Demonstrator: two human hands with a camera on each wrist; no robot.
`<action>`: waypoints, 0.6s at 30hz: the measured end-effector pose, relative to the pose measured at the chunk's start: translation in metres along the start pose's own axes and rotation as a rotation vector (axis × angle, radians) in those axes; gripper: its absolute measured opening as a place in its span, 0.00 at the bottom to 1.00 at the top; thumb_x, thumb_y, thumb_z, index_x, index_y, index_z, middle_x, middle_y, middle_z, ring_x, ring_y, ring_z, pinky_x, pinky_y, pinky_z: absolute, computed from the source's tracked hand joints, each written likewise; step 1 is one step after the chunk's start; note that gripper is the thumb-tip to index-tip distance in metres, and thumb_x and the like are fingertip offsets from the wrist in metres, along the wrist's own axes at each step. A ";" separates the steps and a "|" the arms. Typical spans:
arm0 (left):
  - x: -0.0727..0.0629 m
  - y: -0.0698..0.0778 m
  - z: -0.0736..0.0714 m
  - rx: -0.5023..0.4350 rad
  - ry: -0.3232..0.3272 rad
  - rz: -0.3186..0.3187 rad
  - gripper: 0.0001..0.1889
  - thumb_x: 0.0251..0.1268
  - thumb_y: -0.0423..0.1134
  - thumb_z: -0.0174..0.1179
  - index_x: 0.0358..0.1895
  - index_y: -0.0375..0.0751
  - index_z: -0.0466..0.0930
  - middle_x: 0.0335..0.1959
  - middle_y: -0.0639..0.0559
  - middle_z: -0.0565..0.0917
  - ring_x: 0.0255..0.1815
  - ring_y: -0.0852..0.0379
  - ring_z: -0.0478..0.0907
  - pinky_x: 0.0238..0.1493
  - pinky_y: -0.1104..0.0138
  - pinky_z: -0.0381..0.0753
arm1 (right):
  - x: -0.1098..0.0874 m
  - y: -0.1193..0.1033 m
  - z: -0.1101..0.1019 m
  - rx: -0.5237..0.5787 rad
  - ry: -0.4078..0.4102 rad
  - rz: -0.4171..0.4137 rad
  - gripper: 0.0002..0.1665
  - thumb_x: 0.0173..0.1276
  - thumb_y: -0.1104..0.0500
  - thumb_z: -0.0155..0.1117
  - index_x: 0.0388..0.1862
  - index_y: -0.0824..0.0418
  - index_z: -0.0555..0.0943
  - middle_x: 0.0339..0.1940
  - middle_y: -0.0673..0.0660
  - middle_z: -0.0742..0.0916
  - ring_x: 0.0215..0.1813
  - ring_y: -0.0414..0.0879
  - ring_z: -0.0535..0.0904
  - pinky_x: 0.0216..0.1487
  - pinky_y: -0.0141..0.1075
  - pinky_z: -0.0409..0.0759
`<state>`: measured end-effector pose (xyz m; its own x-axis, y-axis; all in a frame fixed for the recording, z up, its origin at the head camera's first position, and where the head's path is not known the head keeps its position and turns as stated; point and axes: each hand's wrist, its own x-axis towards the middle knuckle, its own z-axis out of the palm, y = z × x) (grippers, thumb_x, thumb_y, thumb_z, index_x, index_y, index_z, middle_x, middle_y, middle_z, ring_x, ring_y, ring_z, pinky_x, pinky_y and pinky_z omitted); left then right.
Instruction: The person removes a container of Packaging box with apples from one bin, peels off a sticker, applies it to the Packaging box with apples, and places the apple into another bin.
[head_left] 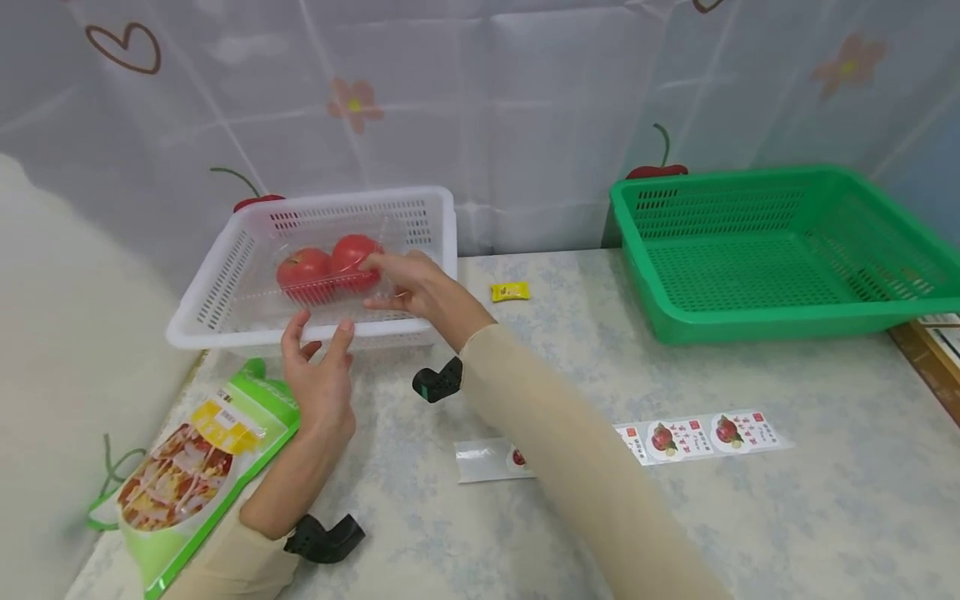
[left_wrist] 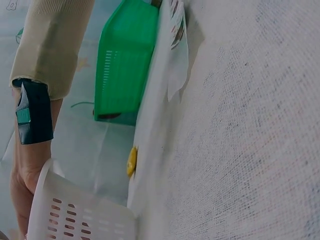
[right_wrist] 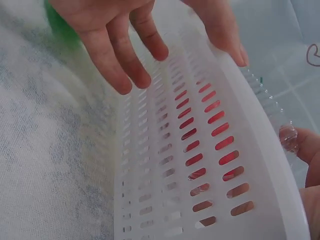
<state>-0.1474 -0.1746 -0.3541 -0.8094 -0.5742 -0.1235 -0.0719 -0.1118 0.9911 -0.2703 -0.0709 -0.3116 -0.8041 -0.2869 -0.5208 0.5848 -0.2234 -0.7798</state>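
Note:
Two red apples [head_left: 303, 273] lie in a clear plastic box [head_left: 247, 302] inside a white slotted basket [head_left: 197, 332]. My right hand [head_left: 420, 287] reaches over the basket's right side and pinches the edge of the clear box. In the right wrist view, its fingertips [right_wrist: 288, 138] hold the crinkled clear plastic beyond the basket rim. My left hand [head_left: 322, 379] is at the basket's front wall with its fingers spread, holding nothing. The right wrist view shows those fingers [right_wrist: 135, 67] outside the wall and the thumb near the rim. Box parts are hidden behind the basket wall there.
A green basket [head_left: 656, 321] stands at the right. A small yellow packet [head_left: 511, 291] lies between the baskets. Beneath my right sleeve runs a strip of round apple stickers [head_left: 697, 435]. A green food bag [head_left: 187, 475] lies beside my left forearm. A curtain hangs behind.

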 end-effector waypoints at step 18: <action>-0.006 -0.004 -0.002 0.021 -0.006 0.069 0.30 0.67 0.46 0.65 0.69 0.55 0.63 0.50 0.49 0.60 0.45 0.51 0.72 0.45 0.65 0.72 | -0.041 -0.017 -0.010 -0.012 -0.082 -0.155 0.23 0.67 0.60 0.67 0.57 0.64 0.73 0.55 0.53 0.74 0.67 0.52 0.70 0.46 0.45 0.84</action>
<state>-0.1412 -0.1722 -0.3570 -0.8165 -0.5747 -0.0544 -0.0278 -0.0549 0.9981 -0.2481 -0.0462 -0.2806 -0.8727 -0.3247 -0.3646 0.4530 -0.2602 -0.8527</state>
